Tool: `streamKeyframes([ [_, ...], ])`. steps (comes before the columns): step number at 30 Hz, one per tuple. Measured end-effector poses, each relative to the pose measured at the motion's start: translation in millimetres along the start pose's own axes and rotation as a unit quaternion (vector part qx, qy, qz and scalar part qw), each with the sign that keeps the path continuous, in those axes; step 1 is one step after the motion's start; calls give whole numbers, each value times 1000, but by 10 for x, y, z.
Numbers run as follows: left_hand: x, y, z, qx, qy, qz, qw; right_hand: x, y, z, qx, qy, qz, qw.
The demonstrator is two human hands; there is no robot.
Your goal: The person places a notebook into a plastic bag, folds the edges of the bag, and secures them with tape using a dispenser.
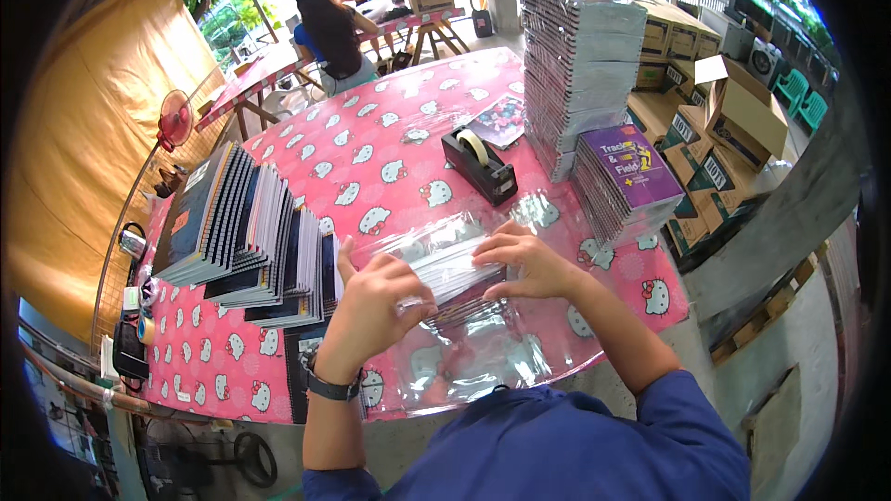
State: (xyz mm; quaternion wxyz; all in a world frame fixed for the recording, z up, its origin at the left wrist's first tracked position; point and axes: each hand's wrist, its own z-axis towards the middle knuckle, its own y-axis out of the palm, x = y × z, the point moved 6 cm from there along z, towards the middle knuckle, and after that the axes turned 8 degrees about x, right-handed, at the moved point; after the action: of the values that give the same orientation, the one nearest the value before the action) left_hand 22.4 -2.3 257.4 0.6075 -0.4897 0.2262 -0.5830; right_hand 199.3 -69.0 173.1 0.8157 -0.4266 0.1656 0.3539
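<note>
Head view
Left hand (379,301): grip clenched on the near left end of the clear plastic wrap (445,264), fingers curled over it.
Right hand (527,264): fingers spread flat, pressing the wrap's right end; not closed around it.
Wrapped stack of notebooks (455,274): lies between both hands, at the near edge of the tabletop (371,158).
Left of it: fanned spiral notebooks (246,241).
Behind: black tape dispenser (479,165), tall wrapped stacks (577,65), purple notebook pile (626,181).
</note>
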Motion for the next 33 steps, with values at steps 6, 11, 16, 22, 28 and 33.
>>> streamKeyframes([
  [6, -609, -176, -591, 307, -89, -172, 932, -135, 238, 113, -100, -62, -55, 992],
  [11, -611, 547, -802, 253, -123, -147, 948, -120, 285, 158, -188, -84, -47, 977],
  [16, -615, 627, -719, 125, -86, -108, 982, -73, 290, 120, -248, -80, -56, 964],
  [22, -571, 700, -503, -24, -2, -84, 996, -162, 298, 210, -289, -103, -86, 948],
  [28, -537, 749, -435, -67, 8, -66, 996, 220, -176, 411, -26, 51, 281, 958],
  [33, -771, 501, -793, 266, -90, -161, 946, 213, -168, 86, -93, -49, 14, 994],
])
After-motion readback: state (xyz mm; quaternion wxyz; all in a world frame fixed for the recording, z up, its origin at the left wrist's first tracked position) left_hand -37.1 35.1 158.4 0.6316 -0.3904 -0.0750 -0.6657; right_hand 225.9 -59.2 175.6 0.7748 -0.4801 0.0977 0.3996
